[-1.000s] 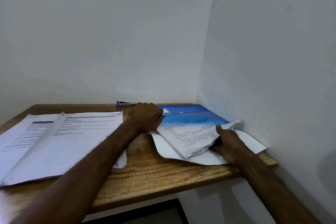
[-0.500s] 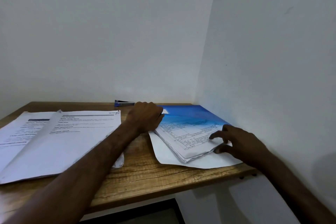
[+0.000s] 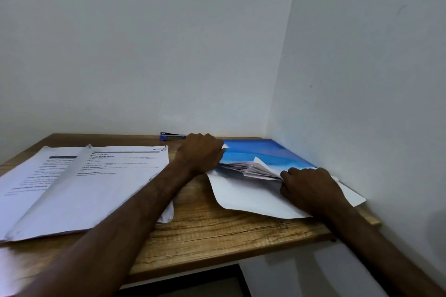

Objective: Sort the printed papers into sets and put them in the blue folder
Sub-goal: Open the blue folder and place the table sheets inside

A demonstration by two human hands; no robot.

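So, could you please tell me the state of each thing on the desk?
Blue folder: lying flat, partly under the paper set.
Paper set: on the folder, upper sheets lifted and bent.
Left hand: curled on the set's far corner.
Right hand: grips the lifted sheets' edge.
Left piles: flat, overlapping, print up.
Stapler: closed, lying flat.

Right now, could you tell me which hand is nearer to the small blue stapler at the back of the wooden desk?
Left. The left hand sits right beside the small blue stapler; the right hand is farther right and forward, holding the white printed papers.
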